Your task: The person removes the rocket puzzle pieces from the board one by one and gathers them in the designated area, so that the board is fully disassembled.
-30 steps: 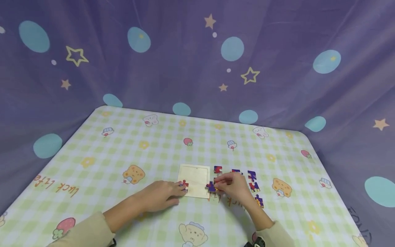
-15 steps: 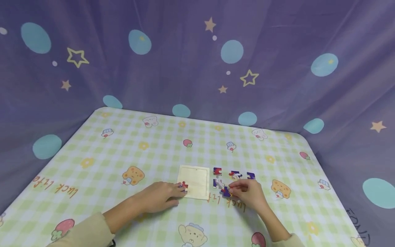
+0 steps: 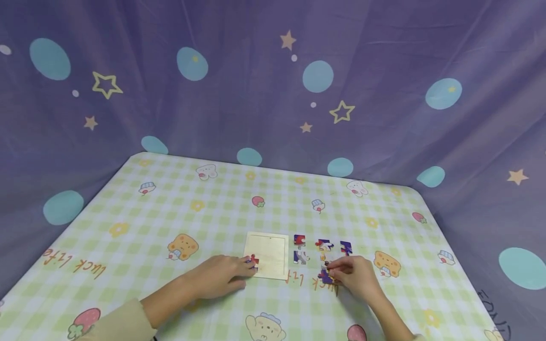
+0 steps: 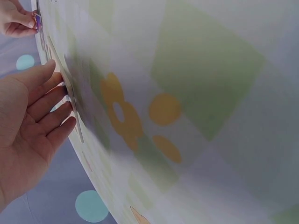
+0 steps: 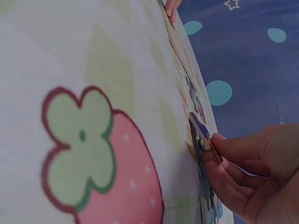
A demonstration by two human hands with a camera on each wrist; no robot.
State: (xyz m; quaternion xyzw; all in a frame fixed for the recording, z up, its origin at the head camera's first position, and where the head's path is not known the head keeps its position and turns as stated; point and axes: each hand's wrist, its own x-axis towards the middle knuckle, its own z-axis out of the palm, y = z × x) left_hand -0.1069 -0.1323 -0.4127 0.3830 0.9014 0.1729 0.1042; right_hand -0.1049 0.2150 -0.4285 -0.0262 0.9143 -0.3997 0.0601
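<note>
My left hand (image 3: 222,275) lies at the left edge of a pale wooden puzzle tray (image 3: 271,251), fingertips on a red and purple puzzle piece (image 3: 254,260) in the tray's lower left corner. In the left wrist view, the relaxed fingers of that hand (image 4: 39,109) rest along the tray's edge. Right of the tray, my right hand (image 3: 356,277) pinches a mostly purple puzzle piece (image 3: 327,277) low over the table. The right wrist view shows this piece (image 5: 201,128) tilted between thumb and fingers. Some loose pieces behind the right hand are partly hidden.
Several loose pieces lie right of the tray, among them a red one (image 3: 299,240), a grey and white one (image 3: 300,257) and two more purple ones farther right. The table wears a green checked cloth (image 3: 192,189). A purple patterned curtain (image 3: 256,94) hangs behind it.
My right hand has moved right, away from the tray's edge, with the purple puzzle piece in its pinch. My left hand has stayed at the tray. The head view has tilted up slightly.
</note>
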